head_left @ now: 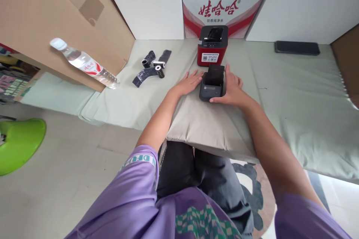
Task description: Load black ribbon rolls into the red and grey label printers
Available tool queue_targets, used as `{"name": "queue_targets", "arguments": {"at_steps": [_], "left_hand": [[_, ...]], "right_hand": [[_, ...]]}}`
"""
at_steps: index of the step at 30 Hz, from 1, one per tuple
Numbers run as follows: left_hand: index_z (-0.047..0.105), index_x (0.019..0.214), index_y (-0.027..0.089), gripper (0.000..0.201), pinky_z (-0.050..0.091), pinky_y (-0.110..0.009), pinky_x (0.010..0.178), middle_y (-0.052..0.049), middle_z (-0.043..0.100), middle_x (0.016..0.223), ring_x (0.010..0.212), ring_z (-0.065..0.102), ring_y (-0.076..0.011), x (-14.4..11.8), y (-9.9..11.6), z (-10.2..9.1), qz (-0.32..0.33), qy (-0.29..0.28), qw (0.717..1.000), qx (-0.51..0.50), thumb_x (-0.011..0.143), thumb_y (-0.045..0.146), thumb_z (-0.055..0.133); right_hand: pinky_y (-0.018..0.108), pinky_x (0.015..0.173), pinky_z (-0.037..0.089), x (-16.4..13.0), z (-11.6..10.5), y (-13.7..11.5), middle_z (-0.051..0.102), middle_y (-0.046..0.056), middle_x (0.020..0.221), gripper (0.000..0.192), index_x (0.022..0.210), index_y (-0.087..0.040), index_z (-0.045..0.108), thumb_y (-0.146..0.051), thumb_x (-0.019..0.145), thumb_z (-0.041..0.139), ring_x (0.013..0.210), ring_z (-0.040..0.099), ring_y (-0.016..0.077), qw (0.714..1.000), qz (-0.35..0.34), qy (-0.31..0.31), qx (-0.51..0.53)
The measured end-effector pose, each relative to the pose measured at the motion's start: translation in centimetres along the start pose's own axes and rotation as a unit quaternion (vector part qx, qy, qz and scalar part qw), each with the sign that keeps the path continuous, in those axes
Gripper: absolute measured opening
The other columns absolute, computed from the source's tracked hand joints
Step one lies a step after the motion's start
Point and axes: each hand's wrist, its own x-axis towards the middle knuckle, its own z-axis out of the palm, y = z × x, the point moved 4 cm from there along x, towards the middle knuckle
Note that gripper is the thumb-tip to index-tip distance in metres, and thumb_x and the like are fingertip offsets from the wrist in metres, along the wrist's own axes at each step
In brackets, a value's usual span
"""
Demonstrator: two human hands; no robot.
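Person is sitting with a grey cushion [207, 127] across the lap, working on a small dark grey label printer [212, 84] resting at the cushion's far edge. Right hand [230, 90] is gripping the printer's right side, thumb along the front edge, fingers wrapping the far corner. Left hand [188, 83] is lying flat and released, palm down on the cushion, fingertips touching or just beside the printer's left side. The printer's lid is standing open and the bay is looking empty, though the view is too dark to be sure, so loading seems not yet done. Judging by that, things are sitting at an early stage: lid opened, roll still to go in, lid still to close.

Black rolls and loose strips [153, 66] are lying on the pale green mat [294, 93] well apart to the left, untouched. A red printer [212, 46] is standing just behind the grey one, with a white QR sticker, text too small to read. The carton behind [221, 9] is showing red characters 娃哈哈 with 饮用纯净水 beneath. A water bottle [84, 63] with a red-white label is leaning on brown cardboard. A dark phone [296, 47] is lying far right.
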Motion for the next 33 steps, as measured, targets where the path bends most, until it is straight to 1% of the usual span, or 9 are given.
{"name": "queue_targets", "arguments": {"at_steps": [3, 6, 9, 13, 17, 24, 27, 31, 33], "left_hand": [[0.046, 0.174, 0.031, 0.064, -0.007, -0.053, 0.148, 0.001, 0.032, 0.189, 0.182, 0.012, -0.0237, 0.0, -0.3, -0.3, -0.007, -0.019, 1.0, 0.015, 0.115, 0.052, 0.033], [0.044, 0.175, 0.033, 0.063, -0.01, -0.054, 0.148, 0.001, 0.033, 0.188, 0.182, 0.012, -0.0226, 0.1, -0.4, -0.1, 0.0, -0.019, 1.0, 0.015, 0.115, 0.05, 0.035], [0.045, 0.175, 0.035, 0.064, -0.014, -0.053, 0.147, 0.002, 0.034, 0.188, 0.182, 0.012, -0.0226, 0.1, -0.2, 0.1, 0.009, -0.009, 1.0, 0.007, 0.114, 0.053, 0.039], [0.041, 0.177, 0.031, 0.066, -0.017, -0.054, 0.146, 0.001, 0.031, 0.189, 0.182, 0.008, -0.023, 0.0, -0.2, 0.5, -0.009, -0.002, 1.0, 0.021, 0.114, 0.049, 0.036], [0.039, 0.178, 0.032, 0.066, -0.018, -0.055, 0.145, 0.001, 0.031, 0.189, 0.183, 0.007, -0.0223, -0.1, -0.1, 1.0, -0.012, 0.007, 1.0, 0.025, 0.114, 0.048, 0.034], [0.052, 0.17, 0.034, 0.064, -0.01, -0.057, 0.147, 0.003, 0.039, 0.186, 0.181, 0.017, -0.0241, 0.7, -0.5, 1.3, -0.035, 0.034, 0.999, -0.02, 0.108, 0.034, 0.042], [0.058, 0.165, 0.034, 0.062, -0.008, -0.059, 0.148, 0.003, 0.044, 0.183, 0.18, 0.023, -0.0256, 1.2, -0.9, 1.2, -0.038, 0.039, 0.998, -0.031, 0.105, 0.029, 0.043], [0.065, 0.159, 0.038, 0.06, -0.009, -0.06, 0.147, 0.005, 0.048, 0.181, 0.18, 0.025, -0.0274, 1.5, -1.5, 0.8, -0.028, 0.039, 0.997, -0.061, 0.101, 0.03, 0.051], [0.065, 0.159, 0.039, 0.062, -0.011, -0.061, 0.147, 0.006, 0.046, 0.182, 0.181, 0.021, -0.0285, 1.5, -1.6, 0.7, -0.022, 0.027, 0.997, -0.067, 0.099, 0.03, 0.055]], "right_hand": [[0.081, 0.137, -0.001, 0.4, 0.2, 1.3, 0.028, 0.027, 0.184, 0.18, 0.184, -0.023, -0.004, -0.071, 0.048, 0.102, 0.174, 0.016, 0.0567, 0.998, -0.026, -0.046, 0.043], [0.082, 0.137, -0.001, 0.7, 0.7, 1.8, 0.022, 0.027, 0.186, 0.181, 0.184, -0.023, -0.007, -0.071, 0.047, 0.102, 0.176, 0.012, 0.0556, 0.996, -0.033, -0.06, 0.049], [0.078, 0.139, 0.004, 0.8, 0.9, 1.6, 0.022, 0.027, 0.186, 0.178, 0.183, -0.02, -0.009, -0.067, 0.051, 0.101, 0.177, 0.012, 0.0526, 0.997, -0.031, -0.061, 0.029], [0.073, 0.14, 0.014, 0.9, 0.7, 1.6, 0.03, 0.029, 0.181, 0.179, 0.183, -0.016, -0.009, -0.061, 0.05, 0.102, 0.175, 0.018, 0.0524, 0.998, -0.026, -0.049, 0.016], [0.074, 0.139, 0.021, 1.1, 0.7, 1.9, 0.033, 0.028, 0.179, 0.181, 0.183, -0.018, -0.007, -0.066, 0.047, 0.103, 0.174, 0.022, 0.0532, 0.998, -0.045, -0.041, 0.035], [0.073, 0.138, 0.025, 1.5, 0.8, 2.1, 0.031, 0.028, 0.18, 0.182, 0.184, -0.019, 0.006, -0.074, 0.041, 0.104, 0.172, 0.025, 0.0532, 0.996, -0.056, -0.035, 0.067], [0.072, 0.139, 0.025, 1.3, 0.6, 1.9, 0.033, 0.027, 0.18, 0.179, 0.184, -0.019, 0.007, -0.07, 0.042, 0.105, 0.172, 0.025, 0.0522, 0.995, -0.063, -0.038, 0.071], [0.064, 0.143, 0.022, 0.8, 0.4, 1.6, 0.024, 0.024, 0.187, 0.174, 0.184, -0.018, 0.001, -0.063, 0.05, 0.104, 0.175, 0.026, 0.0444, 0.989, -0.083, -0.046, 0.113], [0.061, 0.143, 0.024, 0.5, 0.3, 1.5, 0.021, 0.021, 0.19, 0.171, 0.184, -0.022, -0.001, -0.063, 0.055, 0.103, 0.175, 0.03, 0.04, 0.985, -0.089, -0.054, 0.137]]}}
